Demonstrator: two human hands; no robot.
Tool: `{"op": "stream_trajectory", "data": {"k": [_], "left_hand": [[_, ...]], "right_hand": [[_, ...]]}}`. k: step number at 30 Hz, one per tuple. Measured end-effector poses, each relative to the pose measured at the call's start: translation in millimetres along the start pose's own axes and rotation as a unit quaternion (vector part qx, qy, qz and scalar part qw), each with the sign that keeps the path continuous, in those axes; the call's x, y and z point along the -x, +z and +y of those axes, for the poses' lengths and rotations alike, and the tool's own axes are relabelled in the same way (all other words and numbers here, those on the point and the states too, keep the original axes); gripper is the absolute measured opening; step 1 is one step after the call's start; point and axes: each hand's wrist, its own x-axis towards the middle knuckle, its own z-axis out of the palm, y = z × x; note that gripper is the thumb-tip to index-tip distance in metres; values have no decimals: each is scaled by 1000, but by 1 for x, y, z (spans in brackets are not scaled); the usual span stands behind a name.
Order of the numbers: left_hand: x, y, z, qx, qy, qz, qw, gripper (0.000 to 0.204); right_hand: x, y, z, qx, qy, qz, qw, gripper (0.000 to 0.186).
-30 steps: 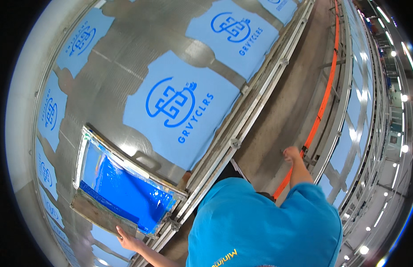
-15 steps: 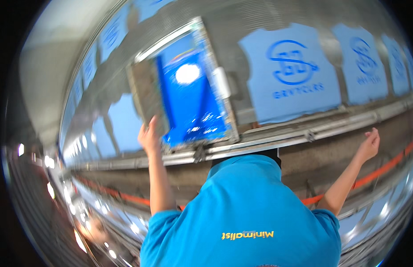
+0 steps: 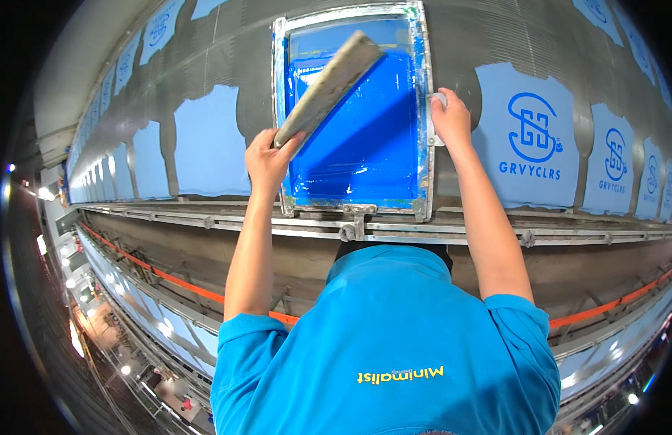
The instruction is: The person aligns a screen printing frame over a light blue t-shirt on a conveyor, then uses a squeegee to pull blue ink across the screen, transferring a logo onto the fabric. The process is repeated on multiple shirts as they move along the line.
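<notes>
A screen printing frame (image 3: 426,167) with metal sides lies in front of me, its mesh coated with wet blue ink (image 3: 372,145). My left hand (image 3: 268,161) is closed around the near end of a long squeegee (image 3: 332,88), which slants across the frame from near left to far middle. Whether its lower edge touches the ink is hidden. At the frame's right side, my right hand (image 3: 452,117) is wrapped round a white handle (image 3: 436,134). To the right lies a light blue shirt panel (image 3: 524,174) printed with a darker blue design.
Along the grey table run more light blue panels, plain ones (image 3: 211,145) on the left and printed ones (image 3: 609,185) on the right. A metal rail (image 3: 278,228) with knobs edges the table's near side. Behind me is an orange bar (image 3: 162,272) beside another row.
My right hand has come in from the far right and taken hold of the frame's handle. The squeegee has swung from the frame's left side to a diagonal over the ink. The view has turned.
</notes>
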Motion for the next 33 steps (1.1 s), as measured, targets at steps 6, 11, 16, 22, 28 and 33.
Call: {"op": "stream_trajectory", "data": {"k": [6,11,16,22,28,33], "left_hand": [[-58,9,-27,-28,170,-26,985,34],[-117,21,-42,-20,292,-34,956,32],[-161,37,-45,-16,330,-62,942,31],[-209,67,-52,-35,405,-39,913,30],[-234,83,-52,-53,384,-71,919,36],[-238,81,-34,-182,263,-195,927,52]], "right_hand": [[12,13,-23,54,76,93,991,32],[9,16,-24,84,107,94,986,33],[4,19,-19,110,106,114,982,36],[6,18,-21,78,112,120,983,38],[-13,7,-38,125,71,165,976,57],[-94,-12,-95,185,-339,150,910,71]]}}
